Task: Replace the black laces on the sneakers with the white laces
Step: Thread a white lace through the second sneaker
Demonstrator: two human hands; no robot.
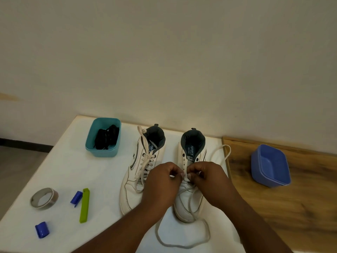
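Observation:
Two white high-top sneakers stand side by side on the white table, toes toward me. The left sneaker [138,172] is laced with a white lace up to its collar. Over the middle eyelets of the right sneaker [189,203] my left hand [162,181] and my right hand [207,179] meet, both pinching its white lace [184,244] between fingertips. That lace crosses the lower eyelets; one loose end loops on the table in front of the toe, the other curls off to the right. The black laces [106,136] lie bundled in a teal tub [91,137] at the back left.
An empty blue tub [269,166] sits on the wooden surface [291,207] to the right. On the white table [73,170] at the left lie a tape roll [44,198], a green clip [84,205] and two blue clips [76,197] [42,229]. A wall rises behind.

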